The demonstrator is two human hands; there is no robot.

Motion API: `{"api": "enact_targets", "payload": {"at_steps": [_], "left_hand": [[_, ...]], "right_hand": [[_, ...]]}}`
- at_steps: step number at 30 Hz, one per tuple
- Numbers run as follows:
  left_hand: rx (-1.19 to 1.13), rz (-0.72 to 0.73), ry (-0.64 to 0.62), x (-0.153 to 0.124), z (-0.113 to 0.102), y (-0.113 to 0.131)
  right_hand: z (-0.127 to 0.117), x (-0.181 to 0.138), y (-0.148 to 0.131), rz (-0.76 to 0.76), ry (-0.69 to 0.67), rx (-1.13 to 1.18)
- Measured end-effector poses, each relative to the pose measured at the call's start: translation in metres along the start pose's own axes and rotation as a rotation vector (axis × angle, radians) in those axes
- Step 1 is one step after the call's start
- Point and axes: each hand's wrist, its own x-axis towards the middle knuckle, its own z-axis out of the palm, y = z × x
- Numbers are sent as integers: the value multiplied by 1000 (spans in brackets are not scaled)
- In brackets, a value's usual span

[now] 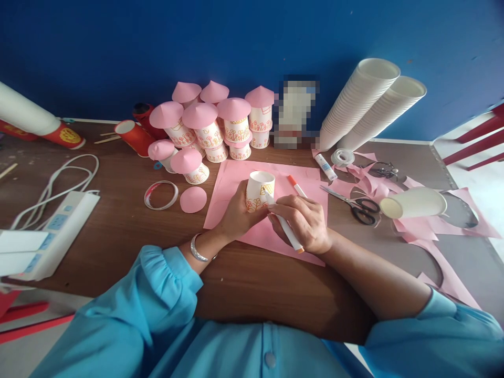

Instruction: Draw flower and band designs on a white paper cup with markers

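Note:
My left hand (236, 215) is wrapped round a small white paper cup (260, 185) with orange and yellow drawings, holding it upside down on a pink paper sheet (232, 181). My right hand (303, 220) grips a white marker pen (284, 224) whose tip touches the cup's side. A second marker with an orange cap (296, 186) lies on the pink sheet just behind my right hand. A silver bracelet (197, 251) is on my left wrist.
Several decorated cups with pink cone roofs (212, 126) stand at the back. Two leaning stacks of white cups (366, 102), a glue stick (325, 166), tape rolls (342, 157), scissors (356, 203), a lying cup (413, 203) and pink scraps (452, 223) are right. A power strip (51, 231) and red tubes (134, 136) are left.

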Motion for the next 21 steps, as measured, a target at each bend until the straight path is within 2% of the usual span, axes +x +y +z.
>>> {"api": "enact_targets", "payload": {"at_steps": [13,21], "left_hand": [[32,18,-1,0,-1,1],[-39,-42,11,1,0,1]], "right_hand": [[-1,1,0,1,-32,-25],[-2,1,-1,-5,-40,-22]]}}
